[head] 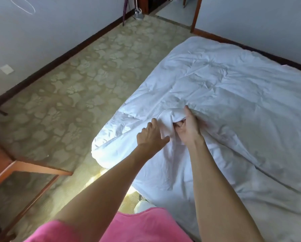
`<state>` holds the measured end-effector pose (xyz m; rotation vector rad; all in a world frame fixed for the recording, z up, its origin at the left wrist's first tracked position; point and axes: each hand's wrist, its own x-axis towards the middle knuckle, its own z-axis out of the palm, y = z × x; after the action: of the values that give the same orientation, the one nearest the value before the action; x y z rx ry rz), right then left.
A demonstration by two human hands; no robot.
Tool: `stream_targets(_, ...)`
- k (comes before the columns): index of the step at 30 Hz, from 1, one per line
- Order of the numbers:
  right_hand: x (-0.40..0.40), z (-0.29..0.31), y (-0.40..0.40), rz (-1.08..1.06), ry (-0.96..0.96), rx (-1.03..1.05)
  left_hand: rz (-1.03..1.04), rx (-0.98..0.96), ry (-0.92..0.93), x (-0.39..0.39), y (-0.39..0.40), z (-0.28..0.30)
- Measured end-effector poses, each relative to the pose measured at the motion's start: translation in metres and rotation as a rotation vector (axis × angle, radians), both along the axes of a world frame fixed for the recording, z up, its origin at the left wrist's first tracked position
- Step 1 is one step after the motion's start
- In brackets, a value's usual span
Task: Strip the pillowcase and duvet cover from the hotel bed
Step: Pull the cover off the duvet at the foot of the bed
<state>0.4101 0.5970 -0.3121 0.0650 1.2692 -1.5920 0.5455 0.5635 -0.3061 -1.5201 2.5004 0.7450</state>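
Duvet cover long axis runs lower left to upper right; right hand pinches fold at frame centre, left hand spread flat just beside.

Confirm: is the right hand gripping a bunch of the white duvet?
Yes, the right hand curls its fingers round a raised fold of the white duvet.
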Motion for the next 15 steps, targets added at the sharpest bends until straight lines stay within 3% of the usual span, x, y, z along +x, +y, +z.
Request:
stream_targets(11,-0.047,-0.008,-0.028,-0.073,0.094,0.121,-0.149,0.061,-0.02,-0.081,-0.06,-0.013)
stream_targets(15,-0.053,-0.015,-0.031,-0.139,0.17,0.153,-0.172,0.162,0.119,-0.09,-0.084,-0.021)
